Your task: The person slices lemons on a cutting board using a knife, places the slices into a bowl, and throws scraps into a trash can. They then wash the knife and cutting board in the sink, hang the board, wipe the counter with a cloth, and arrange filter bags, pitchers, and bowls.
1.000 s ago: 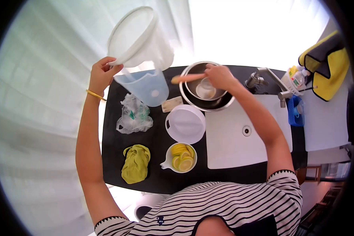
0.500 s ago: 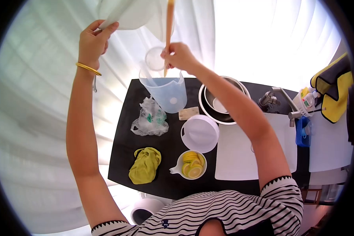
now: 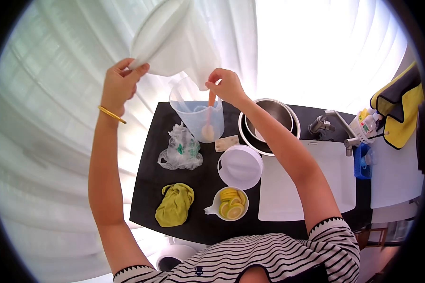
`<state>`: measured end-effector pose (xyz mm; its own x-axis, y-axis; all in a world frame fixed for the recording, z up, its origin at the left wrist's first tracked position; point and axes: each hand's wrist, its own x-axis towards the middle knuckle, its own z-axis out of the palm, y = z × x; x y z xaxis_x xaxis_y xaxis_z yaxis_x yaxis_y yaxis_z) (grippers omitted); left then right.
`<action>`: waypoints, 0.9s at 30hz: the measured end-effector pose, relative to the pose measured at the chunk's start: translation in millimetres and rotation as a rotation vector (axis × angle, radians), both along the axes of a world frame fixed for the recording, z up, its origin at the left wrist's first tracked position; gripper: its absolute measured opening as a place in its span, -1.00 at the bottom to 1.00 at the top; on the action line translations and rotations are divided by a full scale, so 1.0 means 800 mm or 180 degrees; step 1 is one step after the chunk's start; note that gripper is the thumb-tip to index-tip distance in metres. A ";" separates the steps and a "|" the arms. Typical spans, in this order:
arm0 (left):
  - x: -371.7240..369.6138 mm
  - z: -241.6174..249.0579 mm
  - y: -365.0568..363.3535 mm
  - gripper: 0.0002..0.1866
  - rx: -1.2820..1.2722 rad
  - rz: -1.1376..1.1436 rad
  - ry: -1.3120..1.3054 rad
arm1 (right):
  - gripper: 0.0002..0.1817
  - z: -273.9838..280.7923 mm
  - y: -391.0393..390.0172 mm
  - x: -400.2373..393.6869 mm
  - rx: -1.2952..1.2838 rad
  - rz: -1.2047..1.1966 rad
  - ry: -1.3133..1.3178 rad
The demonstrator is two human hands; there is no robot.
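Observation:
My left hand [image 3: 122,87], a gold bangle on its wrist, pinches the rim of a white cloth filter bag [image 3: 174,52] held up in the air. The fingers of my right hand [image 3: 227,86] are closed at the bag's narrow lower end. Just under them, an orange-brown wooden stick [image 3: 212,98] slants down into a tall translucent pitcher [image 3: 196,120]. The pitcher stands at the far side of the dark counter, below the bag. Its lower part looks bluish through the wall.
Near the pitcher lie a crumpled plastic bag [image 3: 180,150], a beige block [image 3: 226,143] and a white round container [image 3: 241,167]. Closer in are a green cloth [image 3: 174,206] and a white bowl [image 3: 213,209] of lemon slices [image 3: 233,210]. Steel bowls [image 3: 295,125], a faucet [image 3: 320,125] and a white board [image 3: 288,198] sit rightward.
Both hands have come lower and the filter bag with them. The wooden stick, upright in my right hand before, now reaches down into the pitcher, and my right hand is at the bag's end.

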<state>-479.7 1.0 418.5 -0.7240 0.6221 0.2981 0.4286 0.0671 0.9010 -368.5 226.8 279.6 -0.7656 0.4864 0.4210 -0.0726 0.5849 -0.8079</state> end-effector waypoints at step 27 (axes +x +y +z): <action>-0.003 -0.151 0.034 -0.51 -0.2394 -0.0219 0.2672 | -0.79 -0.077 0.050 0.220 0.0493 -0.1033 -0.1288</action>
